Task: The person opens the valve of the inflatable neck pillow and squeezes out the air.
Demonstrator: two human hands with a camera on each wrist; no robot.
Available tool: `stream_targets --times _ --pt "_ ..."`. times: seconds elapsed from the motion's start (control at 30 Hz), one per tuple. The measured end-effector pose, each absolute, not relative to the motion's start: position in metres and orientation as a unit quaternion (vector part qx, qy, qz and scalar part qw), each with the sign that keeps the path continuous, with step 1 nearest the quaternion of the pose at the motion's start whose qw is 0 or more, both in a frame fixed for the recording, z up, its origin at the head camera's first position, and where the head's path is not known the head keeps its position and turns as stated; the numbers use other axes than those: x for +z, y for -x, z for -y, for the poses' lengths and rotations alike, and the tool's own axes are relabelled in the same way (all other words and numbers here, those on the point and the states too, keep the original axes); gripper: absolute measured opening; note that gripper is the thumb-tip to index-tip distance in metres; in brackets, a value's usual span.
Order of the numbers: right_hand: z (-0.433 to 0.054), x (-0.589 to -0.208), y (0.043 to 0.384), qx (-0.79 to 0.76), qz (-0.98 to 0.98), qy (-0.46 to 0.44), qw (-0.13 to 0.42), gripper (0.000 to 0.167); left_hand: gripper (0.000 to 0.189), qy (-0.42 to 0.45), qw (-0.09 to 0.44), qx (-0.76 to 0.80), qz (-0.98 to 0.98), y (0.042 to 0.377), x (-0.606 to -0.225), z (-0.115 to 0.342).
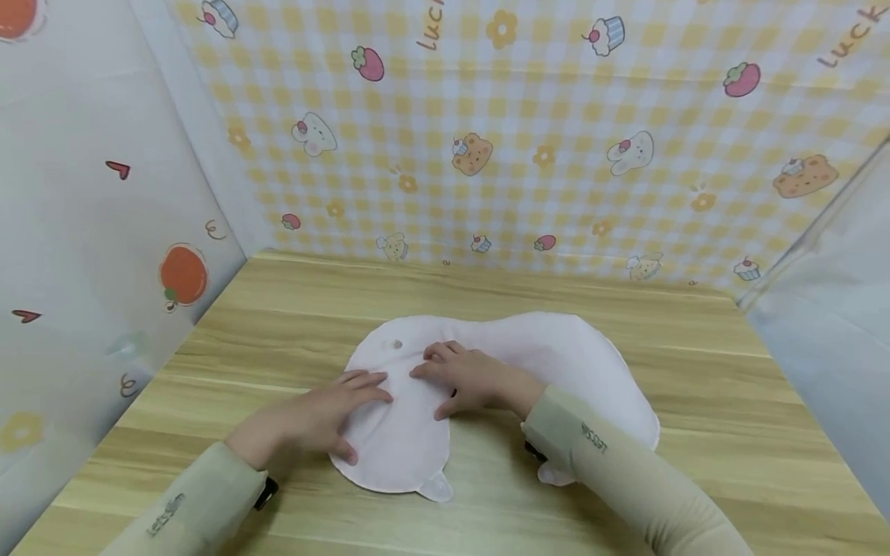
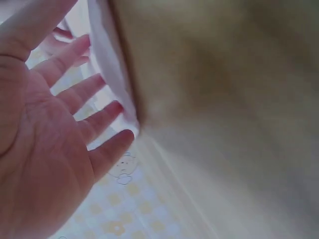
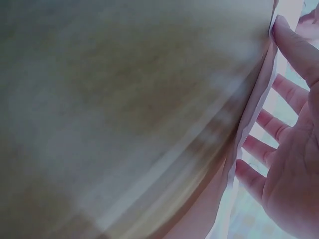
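A pale pink U-shaped neck pillow (image 1: 570,351) lies nearly flat on the wooden table, its curve toward the back wall. A small round greyish spot (image 1: 397,344) shows on its upper left, and a whitish tab (image 1: 436,486) sticks out from the left end. My left hand (image 1: 316,413) rests with spread fingers on the outer edge of the left arm of the pillow. Across from it, my right hand (image 1: 480,378) touches the inner side of the same arm, fingers spread. The wrist views show the fingertips of both hands against the thin pillow edge.
The wooden table (image 1: 723,386) spreads out around the pillow. Behind it stands a yellow checked cloth wall (image 1: 542,108) with cartoon prints. A white printed sheet (image 1: 76,232) closes the left side, and a pale sheet (image 1: 834,309) hangs at the right.
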State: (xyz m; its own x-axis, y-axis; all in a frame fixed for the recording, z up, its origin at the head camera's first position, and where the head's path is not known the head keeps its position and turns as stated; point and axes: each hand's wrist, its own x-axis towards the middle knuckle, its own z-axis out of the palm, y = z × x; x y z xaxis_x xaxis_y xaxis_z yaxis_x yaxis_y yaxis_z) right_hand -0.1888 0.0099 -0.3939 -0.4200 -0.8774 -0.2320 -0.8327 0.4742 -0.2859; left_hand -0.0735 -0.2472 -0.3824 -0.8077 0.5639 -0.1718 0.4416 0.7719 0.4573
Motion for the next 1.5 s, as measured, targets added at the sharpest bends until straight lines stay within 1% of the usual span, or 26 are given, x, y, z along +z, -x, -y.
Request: stream_targets --times 0.2,0.27,0.43,0.6,0.83,0.97,1.1,1.27,1.37,1.43,1.5 --pt "-0.006 -0.391 0.193 -0.06 -0.843 0.498 0.193 0.078 0.064 -0.269 0.134 0.203 -0.932 0.091 -0.383 0.246" --pt "-0.005 -0.39 0.194 -0.056 -0.844 0.497 0.197 0.08 0.062 -0.271 0.128 0.206 -0.932 0.094 -0.383 0.246" --pt "-0.003 -0.39 0.197 -0.041 -0.847 0.492 0.199 0.086 0.07 -0.266 0.129 0.186 -0.937 0.1 -0.383 0.246" --pt "-0.003 -0.39 0.204 -0.027 -0.853 0.478 0.208 0.097 0.074 -0.256 0.133 0.183 -0.94 0.102 -0.383 0.246" --pt "0.003 -0.39 0.213 -0.005 -0.855 0.454 0.251 0.112 0.083 -0.243 0.14 0.184 -0.942 0.103 -0.382 0.248" --pt "0.008 -0.39 0.215 0.01 -0.857 0.441 0.265 0.119 0.087 -0.235 0.151 0.185 -0.942 0.102 -0.379 0.249" --pt "0.011 -0.389 0.217 0.013 -0.857 0.434 0.279 0.124 0.09 -0.222 0.148 0.173 -0.948 0.101 -0.38 0.251" --pt "0.016 -0.388 0.219 0.014 -0.858 0.425 0.287 0.126 0.092 -0.216 0.142 0.156 -0.953 0.101 -0.382 0.258" --pt "0.02 -0.386 0.221 0.01 -0.857 0.427 0.288 0.125 0.087 -0.207 0.146 0.161 -0.954 0.102 -0.379 0.264" --pt "0.022 -0.385 0.223 0.0 -0.855 0.43 0.29 0.12 0.081 -0.2 0.15 0.166 -0.954 0.103 -0.377 0.268" --pt "0.022 -0.383 0.225 -0.017 -0.854 0.434 0.288 0.108 0.072 -0.195 0.15 0.171 -0.954 0.105 -0.375 0.27"
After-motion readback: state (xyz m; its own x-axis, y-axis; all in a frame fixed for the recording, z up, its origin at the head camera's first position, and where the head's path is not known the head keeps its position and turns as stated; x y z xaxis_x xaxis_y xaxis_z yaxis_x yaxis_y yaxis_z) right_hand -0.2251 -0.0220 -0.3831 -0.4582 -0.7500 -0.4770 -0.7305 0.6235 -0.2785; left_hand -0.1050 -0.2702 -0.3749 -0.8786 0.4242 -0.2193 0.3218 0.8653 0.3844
